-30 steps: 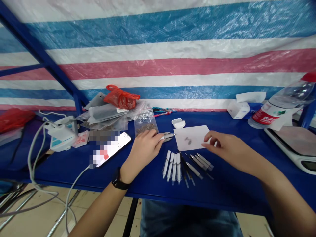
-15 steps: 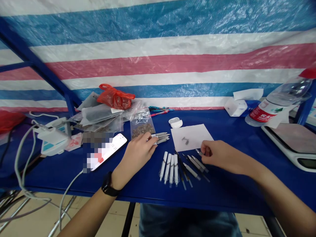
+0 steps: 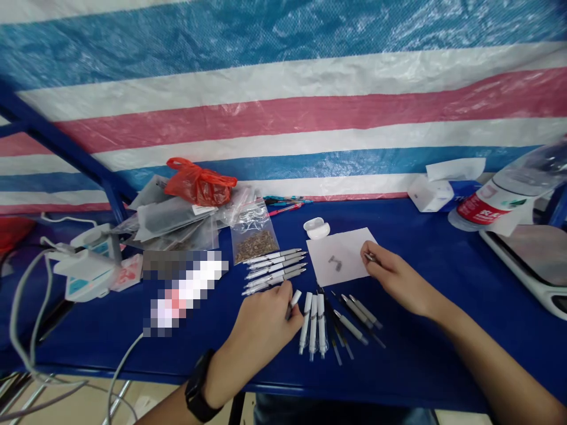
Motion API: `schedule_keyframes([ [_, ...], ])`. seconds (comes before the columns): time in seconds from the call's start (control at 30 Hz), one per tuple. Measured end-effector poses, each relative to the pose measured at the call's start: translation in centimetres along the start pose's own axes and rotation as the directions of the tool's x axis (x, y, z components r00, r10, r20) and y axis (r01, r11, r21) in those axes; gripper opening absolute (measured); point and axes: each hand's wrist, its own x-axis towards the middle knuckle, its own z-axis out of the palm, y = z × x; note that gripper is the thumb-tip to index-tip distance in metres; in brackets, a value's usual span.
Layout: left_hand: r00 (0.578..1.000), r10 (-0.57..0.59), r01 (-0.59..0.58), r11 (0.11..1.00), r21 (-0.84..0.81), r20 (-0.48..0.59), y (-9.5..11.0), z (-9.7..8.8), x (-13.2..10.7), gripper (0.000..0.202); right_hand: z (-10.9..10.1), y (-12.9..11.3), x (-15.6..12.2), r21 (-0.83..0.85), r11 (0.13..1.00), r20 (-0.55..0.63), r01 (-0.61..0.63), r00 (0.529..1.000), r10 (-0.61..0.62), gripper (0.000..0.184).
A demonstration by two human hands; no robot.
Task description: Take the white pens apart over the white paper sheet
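Note:
My left hand (image 3: 270,321), with a dark watch on its wrist, pinches a white pen barrel (image 3: 296,297). Several similar white pen barrels (image 3: 314,324) lie just right of its fingers. My right hand (image 3: 390,273) is closed by the right edge of a white paper sheet (image 3: 349,239); a silvery pen front section (image 3: 371,257) pokes out of its fingers, the rest hidden. Tiny springs (image 3: 336,262) rest on the sheet. Dark thin refills (image 3: 339,330) and grey pen front sections (image 3: 351,326) are spread below it. Whole white pens (image 3: 274,268) lie in a row beyond my left hand.
A bag of small brown parts (image 3: 254,243) lies behind the pens, a white earbud case (image 3: 316,228) beside it. On the left are a phone (image 3: 190,289), cables and plastic bags. A bottle (image 3: 491,203), tissue pack (image 3: 427,193) and scale (image 3: 531,260) stand right.
My left hand has left the row of pens, come toward me and taken one of the white barrels. My right hand has lifted a pen front section and moved up to the paper's edge.

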Motion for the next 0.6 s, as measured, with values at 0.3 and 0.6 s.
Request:
schedule_keyframes([
  [0.3, 0.949, 0.015, -0.135, 0.922, -0.362, -0.316, -2.1, -0.8, 0.1, 0.009, 2.2, -3.9, -0.7, -0.621, 0.769, 0.204, 0.152, 0.979, -0.029, 0.022],
  [0.6, 0.955, 0.291, -0.198, 0.487, -0.851, -0.056, -2.0, -3.8, 4.9, 0.011, 3.3, -6.5, 0.6, -0.699, 0.709, 0.279, 0.092, 0.948, 0.151, 0.015],
])
